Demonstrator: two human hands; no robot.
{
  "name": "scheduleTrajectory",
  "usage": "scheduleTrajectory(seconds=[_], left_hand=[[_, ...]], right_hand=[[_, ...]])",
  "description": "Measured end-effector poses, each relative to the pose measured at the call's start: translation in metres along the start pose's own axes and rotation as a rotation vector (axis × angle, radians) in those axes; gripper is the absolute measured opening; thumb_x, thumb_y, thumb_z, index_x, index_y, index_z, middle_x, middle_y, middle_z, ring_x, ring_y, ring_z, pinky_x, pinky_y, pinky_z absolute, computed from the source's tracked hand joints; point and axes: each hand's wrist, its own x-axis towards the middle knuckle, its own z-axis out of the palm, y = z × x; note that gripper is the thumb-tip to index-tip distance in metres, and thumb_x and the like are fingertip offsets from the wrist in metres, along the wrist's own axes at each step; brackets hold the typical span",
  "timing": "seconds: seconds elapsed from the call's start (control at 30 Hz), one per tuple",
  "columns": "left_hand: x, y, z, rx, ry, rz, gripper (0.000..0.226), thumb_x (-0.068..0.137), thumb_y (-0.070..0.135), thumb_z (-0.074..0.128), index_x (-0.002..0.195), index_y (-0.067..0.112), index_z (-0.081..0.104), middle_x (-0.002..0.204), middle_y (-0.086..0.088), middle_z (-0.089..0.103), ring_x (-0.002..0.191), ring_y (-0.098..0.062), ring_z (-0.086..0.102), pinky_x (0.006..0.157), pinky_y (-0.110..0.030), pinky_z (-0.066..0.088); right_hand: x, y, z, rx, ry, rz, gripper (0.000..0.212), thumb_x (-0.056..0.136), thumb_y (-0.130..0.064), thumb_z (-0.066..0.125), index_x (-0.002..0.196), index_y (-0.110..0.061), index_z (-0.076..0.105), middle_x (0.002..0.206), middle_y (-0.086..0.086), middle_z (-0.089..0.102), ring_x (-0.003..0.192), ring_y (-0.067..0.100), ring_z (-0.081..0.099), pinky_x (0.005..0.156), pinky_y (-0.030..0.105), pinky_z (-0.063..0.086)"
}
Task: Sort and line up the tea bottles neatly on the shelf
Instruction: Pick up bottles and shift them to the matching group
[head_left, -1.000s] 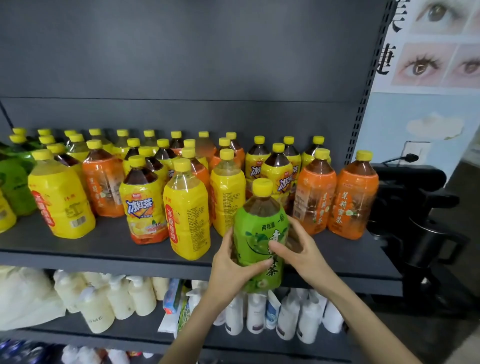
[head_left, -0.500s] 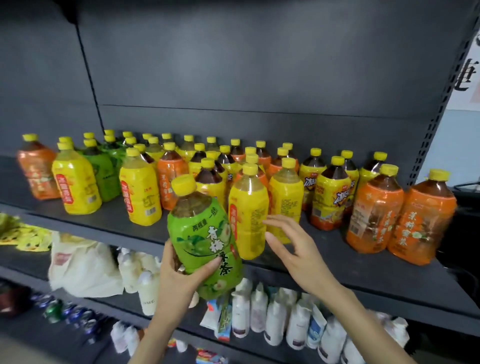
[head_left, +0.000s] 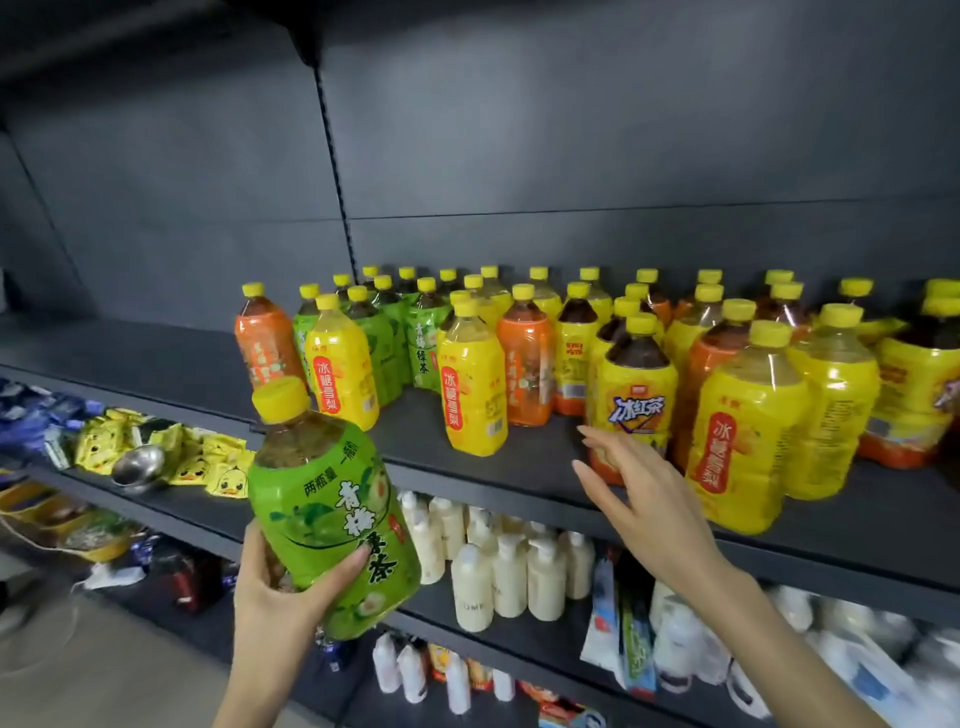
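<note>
Head view: my left hand (head_left: 275, 597) is clamped round the lower body of the green tea bottle (head_left: 332, 519), thumb across the label. The bottle is in the air, in front of and below the shelf (head_left: 519, 470) edge, tilted with its yellow cap (head_left: 280, 400) up-left. My right hand (head_left: 644, 509) holds nothing, fingers spread, just in front of the iced black tea bottle (head_left: 636, 400); can't tell if it touches. Handling guess: big, nearly full PET bottle, so heavy for one hand. Walls give a bit, the shrink label looks slick, and it's not fragile. Low grip plus tilt puts load on the wrist. Better to hold mid-body at the label, or support the base with the second hand, before setting it down by the other green bottles (head_left: 423, 338) at the back left. Versus 1 s ago: both hands were on the bottle and it was upright. Now the right is off, the left carries it alone, and the bottle is further left along the shelf and tilted more.
</note>
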Motion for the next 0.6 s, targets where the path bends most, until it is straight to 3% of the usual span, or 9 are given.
scheduleTrajectory(seconds=[0.07,0.2,0.3,0.4,0.6], left_hand=[[0.014,-0.008,-0.02,0.015,0.013,-0.008,0.06,0.054,0.007,0.082,0.1,0.035,0.056,0.093,0.014,0.07,0.085,-0.004,0.067,0.07,-0.018,0.056],[0.042,-0.024,-0.045,0.012,0.025,-0.033,0.066,0.048,0.01,0.089,0.099,0.037,0.057,0.094,0.012,0.07,0.081,-0.001,0.066,0.069,-0.017,0.056],[0.067,-0.038,-0.051,0.004,0.022,-0.054,0.06,0.05,0.01,0.082,0.099,0.035,0.056,0.091,0.01,0.07,0.079,-0.001,0.066,0.066,-0.016,0.055],[0.099,-0.053,-0.051,-0.01,0.002,-0.06,0.062,0.049,0.011,0.08,0.102,0.032,0.056,0.091,0.013,0.071,0.082,-0.006,0.067,0.068,-0.019,0.056],[0.17,-0.07,-0.046,-0.063,-0.019,-0.041,0.073,0.044,0.029,0.088,0.108,0.029,0.054,0.098,0.006,0.07,0.085,-0.004,0.068,0.065,-0.019,0.056]], right_hand=[[0.002,-0.009,0.014,-0.003,0.014,0.025,0.047,0.093,-0.046,0.043,0.131,-0.021,0.053,0.119,-0.008,0.062,0.109,0.009,0.056,0.079,0.021,0.041],[0.013,-0.022,0.046,-0.048,-0.02,0.02,0.047,0.096,-0.05,0.04,0.128,-0.02,0.055,0.111,-0.009,0.065,0.099,0.011,0.06,0.071,0.021,0.044],[0.028,-0.028,0.072,-0.062,-0.065,0.0,0.052,0.093,-0.053,0.034,0.128,-0.02,0.055,0.111,-0.009,0.065,0.097,0.011,0.06,0.07,0.024,0.047],[0.049,-0.037,0.105,-0.043,-0.1,-0.017,0.054,0.092,-0.057,0.031,0.13,-0.024,0.05,0.117,-0.01,0.061,0.102,0.012,0.058,0.072,0.03,0.052],[0.117,-0.062,0.172,0.011,-0.124,-0.101,0.056,0.094,-0.055,0.031,0.136,-0.021,0.047,0.129,-0.006,0.056,0.115,0.009,0.05,0.086,0.025,0.045]])
